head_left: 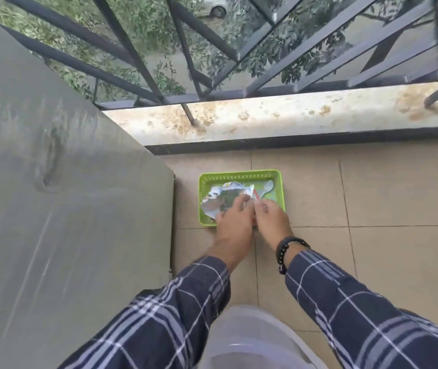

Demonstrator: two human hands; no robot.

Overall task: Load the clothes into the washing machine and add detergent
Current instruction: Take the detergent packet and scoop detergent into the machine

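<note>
Washer [52, 209] grey top at left, lid not seen open | green tray [279, 187] on floor beside it, sachets [223, 199] inside | left hand [232, 225], right hand [271, 222] pinching one sachet over tray | detergent not added; clothes not visible

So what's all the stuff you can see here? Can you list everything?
Tray: one, green, on the floor tiles by the covered machine.
Packets: several, crumpled silver and white, inside the tray.
Cover: one, grey, draped over the big box at left.
Railing: one, dark metal, above the stained ledge.
Tub: one, whitish, near the bottom edge.
Bracelet: one, black beads, right wrist.
Left hand, right hand: both over the tray, fingertips meeting at a packet.
</note>
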